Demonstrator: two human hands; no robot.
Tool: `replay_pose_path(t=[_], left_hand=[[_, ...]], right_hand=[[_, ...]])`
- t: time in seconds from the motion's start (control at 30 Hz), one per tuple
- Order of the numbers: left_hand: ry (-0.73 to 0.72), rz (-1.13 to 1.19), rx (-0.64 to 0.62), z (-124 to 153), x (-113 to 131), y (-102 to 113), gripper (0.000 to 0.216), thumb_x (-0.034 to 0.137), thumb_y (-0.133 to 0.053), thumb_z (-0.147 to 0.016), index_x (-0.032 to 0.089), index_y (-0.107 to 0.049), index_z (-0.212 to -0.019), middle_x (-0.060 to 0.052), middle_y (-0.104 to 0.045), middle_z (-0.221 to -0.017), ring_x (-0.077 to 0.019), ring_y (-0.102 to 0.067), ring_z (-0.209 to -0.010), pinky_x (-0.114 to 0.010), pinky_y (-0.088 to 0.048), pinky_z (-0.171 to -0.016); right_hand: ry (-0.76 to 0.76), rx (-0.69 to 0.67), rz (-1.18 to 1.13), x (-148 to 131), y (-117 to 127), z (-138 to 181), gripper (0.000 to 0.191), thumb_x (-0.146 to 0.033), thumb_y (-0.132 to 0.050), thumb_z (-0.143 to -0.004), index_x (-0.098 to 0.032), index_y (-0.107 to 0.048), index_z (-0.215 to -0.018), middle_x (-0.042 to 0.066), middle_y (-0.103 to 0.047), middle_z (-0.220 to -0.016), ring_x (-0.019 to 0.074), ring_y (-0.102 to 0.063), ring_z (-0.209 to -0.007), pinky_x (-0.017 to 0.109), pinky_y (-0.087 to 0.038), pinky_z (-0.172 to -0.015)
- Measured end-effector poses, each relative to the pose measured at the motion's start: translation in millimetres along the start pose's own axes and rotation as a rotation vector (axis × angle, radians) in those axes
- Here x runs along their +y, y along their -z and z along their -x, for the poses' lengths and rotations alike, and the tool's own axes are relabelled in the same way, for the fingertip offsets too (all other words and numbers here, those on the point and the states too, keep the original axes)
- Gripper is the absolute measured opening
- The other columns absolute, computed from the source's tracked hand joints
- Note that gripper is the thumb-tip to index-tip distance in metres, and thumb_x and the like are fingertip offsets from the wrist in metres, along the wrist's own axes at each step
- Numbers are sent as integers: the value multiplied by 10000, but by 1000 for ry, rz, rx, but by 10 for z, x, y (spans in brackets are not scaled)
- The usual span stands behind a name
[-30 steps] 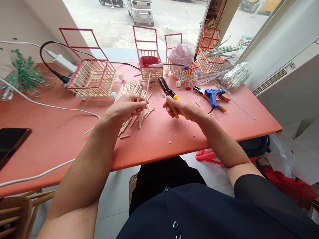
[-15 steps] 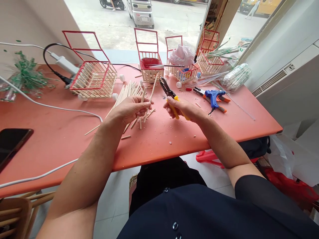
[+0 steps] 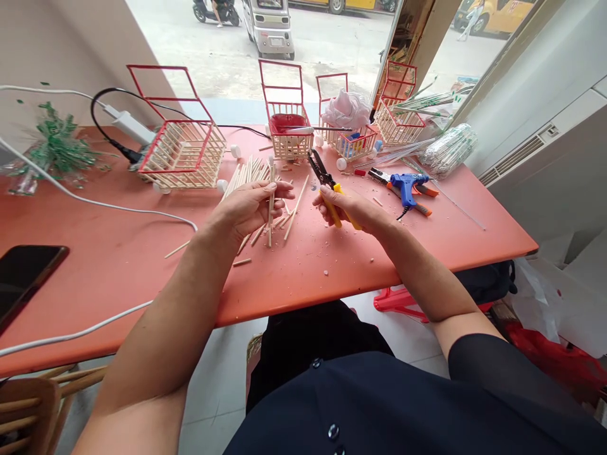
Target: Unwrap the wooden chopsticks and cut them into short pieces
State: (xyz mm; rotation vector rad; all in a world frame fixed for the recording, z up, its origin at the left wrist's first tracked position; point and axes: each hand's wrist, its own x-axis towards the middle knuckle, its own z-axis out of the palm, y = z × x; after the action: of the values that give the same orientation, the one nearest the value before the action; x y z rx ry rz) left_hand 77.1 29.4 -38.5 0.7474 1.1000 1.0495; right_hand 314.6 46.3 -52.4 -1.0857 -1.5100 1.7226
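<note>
1. Big stage first: the orange-pink table (image 3: 427, 246) fills the scene!
2. Behind it all on the left, a slatted cart (image 3: 183, 148) with red rims.
3. Heaped pale sticks (image 3: 244, 174), partly hidden by the near hand.
4. And here's the left hand (image 3: 256, 205), thumb and fingers pinching!
5. Right hand (image 3: 345, 203) wraps the yellow handles of dark-headed pliers (image 3: 320, 169).
6. The pinched stick (image 3: 270, 208) stands near-upright; a loose stick (image 3: 296, 208) slants between the hands.
</note>
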Motion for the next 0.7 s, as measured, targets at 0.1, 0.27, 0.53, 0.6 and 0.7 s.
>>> replay_pose_path(t=[0.1,0.27,0.53,0.6,0.7], left_hand=[[22,37,-50,30,-19,-26,307,66,-486,-1090,91,-757,-949,-182,-833,-942,-190,-780,-761,-309,-625,-756],[15,50,-124,37,-107,-50,202,103,-596,-1082,131,-731,-934,-195,-871,-1100,-301,-851,-1116,-482,-648,-1041],[-78,-51,-172,83,-158,-138,151,217,-933,-878,98,-842,-890,-138,-835,-905,-238,-820,-909,-402,-684,-921],[-141,-83,-148,94,-160,-157,280,287,-1041,-733,109,-862,-854,-90,-798,-841,-193,-763,-828,-371,-677,-886],[-230,-137,-73,98,-126,-143,344,346,-1073,-621,134,-871,-801,-49,-745,-761,-138,-652,-699,-307,-632,-740]], right_hand=[[31,40,24,-17,-2,2,473,-610,-813,-987,-154,-694,-953,-16,-599,-727,117,-593,-603,219,-497,-510],[61,52,48,-35,11,29,390,-519,-827,-1005,-156,-687,-973,-30,-571,-722,105,-567,-597,204,-446,-489],[98,98,30,-60,-11,51,356,-471,-821,-1015,-145,-683,-970,-29,-562,-722,102,-543,-592,208,-450,-513],[105,110,17,-78,-20,61,360,-466,-832,-1004,-140,-686,-957,-27,-561,-728,100,-542,-602,204,-458,-521],[92,105,20,-98,-19,78,343,-449,-811,-1017,-134,-691,-955,-25,-560,-721,96,-533,-588,197,-434,-506]])
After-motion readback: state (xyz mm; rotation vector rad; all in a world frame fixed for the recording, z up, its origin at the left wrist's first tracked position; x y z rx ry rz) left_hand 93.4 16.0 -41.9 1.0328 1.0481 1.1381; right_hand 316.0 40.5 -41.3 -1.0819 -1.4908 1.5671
